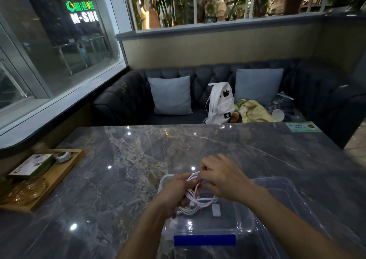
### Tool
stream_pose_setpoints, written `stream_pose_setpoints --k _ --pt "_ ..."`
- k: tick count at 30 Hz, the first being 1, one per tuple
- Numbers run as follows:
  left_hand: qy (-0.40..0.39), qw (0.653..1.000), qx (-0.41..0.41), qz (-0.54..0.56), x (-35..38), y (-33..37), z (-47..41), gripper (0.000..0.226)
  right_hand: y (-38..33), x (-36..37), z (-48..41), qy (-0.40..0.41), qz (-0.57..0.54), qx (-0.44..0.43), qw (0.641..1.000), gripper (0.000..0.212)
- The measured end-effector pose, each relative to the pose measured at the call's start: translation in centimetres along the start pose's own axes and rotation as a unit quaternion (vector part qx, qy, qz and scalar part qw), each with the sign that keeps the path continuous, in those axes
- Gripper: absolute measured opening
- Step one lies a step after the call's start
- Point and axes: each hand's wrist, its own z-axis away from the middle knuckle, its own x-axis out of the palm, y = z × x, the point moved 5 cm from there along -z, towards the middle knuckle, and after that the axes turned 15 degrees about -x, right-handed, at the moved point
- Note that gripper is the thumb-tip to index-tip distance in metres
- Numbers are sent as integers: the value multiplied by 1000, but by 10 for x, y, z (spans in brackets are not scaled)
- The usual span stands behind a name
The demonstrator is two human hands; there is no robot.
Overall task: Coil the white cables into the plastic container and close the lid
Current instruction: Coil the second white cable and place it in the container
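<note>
A bundle of white cables (195, 201) hangs in loops between both hands, just above the clear plastic container (245, 229) near the table's front edge. My left hand (174, 193) grips the lower part of the bundle from the left. My right hand (223, 177) pinches the upper loops from the right. The container carries a blue strip (205, 240) on its near wall, and a small white piece (216, 210) lies inside it. A clear lid (291, 195) lies flat beside and under the container to the right.
The grey marble table (178, 149) stretches ahead. A wooden tray (53, 177) with a card box, a small silver object and an amber glass dish sits at the left edge. Across the table is a dark sofa (122, 100) with cushions and a white backpack (220, 104).
</note>
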Motion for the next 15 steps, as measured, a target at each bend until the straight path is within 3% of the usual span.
stream_pose_setpoints --k 7,10,13,15 --pt "-61 996 -45 48 -5 -7 2 20 -4 -1 -4 -1 -6 -37 999 18" --pt "-82 994 -29 64 -6 -1 3 16 1 0 -5 48 -119 19 992 8" --pt "-54 998 12 40 -12 7 5 21 15 6 -2 167 -290 164 928 4" --pt "-23 998 53 -18 -13 13 7 25 23 15 3 235 -410 288 833 6"
